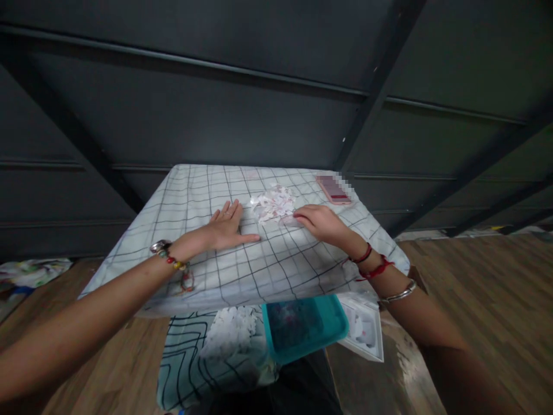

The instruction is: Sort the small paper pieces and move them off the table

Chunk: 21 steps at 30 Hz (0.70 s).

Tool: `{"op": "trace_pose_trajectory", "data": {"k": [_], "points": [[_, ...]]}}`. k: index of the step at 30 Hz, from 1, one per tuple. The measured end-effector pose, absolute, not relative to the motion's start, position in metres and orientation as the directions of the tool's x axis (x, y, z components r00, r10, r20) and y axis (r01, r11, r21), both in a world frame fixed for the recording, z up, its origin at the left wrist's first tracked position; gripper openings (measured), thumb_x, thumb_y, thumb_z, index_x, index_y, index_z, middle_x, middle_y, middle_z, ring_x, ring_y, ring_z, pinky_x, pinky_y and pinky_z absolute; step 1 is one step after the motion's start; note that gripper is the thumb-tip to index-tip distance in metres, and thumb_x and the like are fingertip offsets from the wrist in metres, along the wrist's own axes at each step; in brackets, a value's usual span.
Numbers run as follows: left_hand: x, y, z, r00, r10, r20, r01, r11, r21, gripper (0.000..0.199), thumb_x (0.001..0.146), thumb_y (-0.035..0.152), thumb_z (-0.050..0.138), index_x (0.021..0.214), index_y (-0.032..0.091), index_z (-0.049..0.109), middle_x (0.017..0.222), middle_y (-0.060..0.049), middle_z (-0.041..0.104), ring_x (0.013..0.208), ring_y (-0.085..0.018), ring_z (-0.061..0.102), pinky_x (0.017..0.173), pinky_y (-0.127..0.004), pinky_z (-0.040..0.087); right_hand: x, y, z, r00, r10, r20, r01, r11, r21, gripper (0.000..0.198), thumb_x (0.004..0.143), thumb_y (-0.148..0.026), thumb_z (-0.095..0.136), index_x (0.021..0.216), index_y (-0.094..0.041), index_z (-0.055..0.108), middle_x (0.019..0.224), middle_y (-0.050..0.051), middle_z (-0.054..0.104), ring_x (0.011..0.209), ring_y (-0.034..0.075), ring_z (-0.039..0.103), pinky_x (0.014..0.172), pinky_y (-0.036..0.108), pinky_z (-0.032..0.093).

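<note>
My left hand (227,227) lies flat on the white checked cloth (194,190), fingers spread, holding nothing. To its right is a heap of small white and pinkish pieces (276,202), apparently in or on clear plastic; what they are I cannot make out. My right hand (322,222) is at the heap's lower right, thumb and fingers pinched together on a clear plastic edge (287,221). The fingertips partly hide that edge. A phone in a pink case (339,199) lies beyond my right hand, near the cloth's far right corner.
Below the table's near edge sit a teal plastic tray (341,320), a white box (374,340) with white pieces inside, and a pile of white pieces (233,328) on a green patterned cloth (177,357). A dark panelled wall (242,115) stands behind the table.
</note>
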<state>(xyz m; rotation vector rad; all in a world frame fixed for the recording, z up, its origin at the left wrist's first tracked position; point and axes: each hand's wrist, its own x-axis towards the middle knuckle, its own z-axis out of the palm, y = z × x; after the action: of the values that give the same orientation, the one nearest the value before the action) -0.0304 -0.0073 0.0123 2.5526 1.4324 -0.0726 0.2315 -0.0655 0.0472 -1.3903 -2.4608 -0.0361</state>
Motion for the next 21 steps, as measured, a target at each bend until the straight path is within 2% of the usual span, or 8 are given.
{"op": "trace_pose_trajectory", "data": {"k": [5, 8, 14, 21], "points": [[-0.03, 0.0, 0.0, 0.648, 0.762, 0.01, 0.755, -0.644, 0.119, 0.106, 0.07, 0.077, 0.032, 0.14, 0.005, -0.003, 0.146, -0.016, -0.006, 0.133, -0.03, -0.01, 0.107, -0.041, 0.006, 0.225, -0.028, 0.041, -0.509, 0.833, 0.214, 0.845, 0.532, -0.061, 0.023, 0.088, -0.02, 0.039, 0.093, -0.014, 0.061, 0.092, 0.008, 0.064, 0.088, 0.016, 0.056, 0.076, 0.028, 0.041], [-0.029, 0.0, -0.005, 0.715, 0.698, 0.032, 0.693, -0.714, 0.103, 0.104, 0.072, 0.076, 0.032, 0.14, 0.008, -0.006, 0.146, -0.016, -0.006, 0.133, -0.029, -0.009, 0.107, -0.042, 0.008, 0.22, -0.018, 0.037, -0.547, 0.801, 0.242, 0.821, 0.57, -0.03, 0.024, 0.09, -0.022, 0.038, 0.093, -0.014, 0.06, 0.091, 0.008, 0.063, 0.088, 0.016, 0.055, 0.075, 0.027, 0.041], [-0.034, 0.013, -0.007, 0.686, 0.727, 0.019, 0.719, -0.682, 0.137, 0.102, 0.074, 0.074, 0.031, 0.14, 0.008, -0.008, 0.146, -0.017, -0.005, 0.133, -0.03, -0.006, 0.107, -0.042, 0.01, 0.203, -0.011, 0.032, -0.623, 0.739, 0.257, 0.771, 0.635, 0.044, 0.026, 0.09, -0.02, 0.034, 0.088, -0.014, 0.059, 0.082, 0.007, 0.063, 0.082, 0.015, 0.054, 0.071, 0.026, 0.039], [-0.038, 0.016, -0.012, 0.664, 0.748, 0.03, 0.736, -0.659, 0.156, 0.102, 0.074, 0.074, 0.031, 0.14, 0.005, -0.003, 0.147, -0.016, -0.004, 0.133, -0.029, -0.009, 0.108, -0.039, 0.007, 0.202, -0.012, 0.041, -0.606, 0.782, 0.148, 0.794, 0.605, 0.06, 0.021, 0.085, -0.019, 0.038, 0.079, -0.015, 0.058, 0.072, 0.005, 0.061, 0.065, 0.014, 0.052, 0.059, 0.026, 0.034]]}}
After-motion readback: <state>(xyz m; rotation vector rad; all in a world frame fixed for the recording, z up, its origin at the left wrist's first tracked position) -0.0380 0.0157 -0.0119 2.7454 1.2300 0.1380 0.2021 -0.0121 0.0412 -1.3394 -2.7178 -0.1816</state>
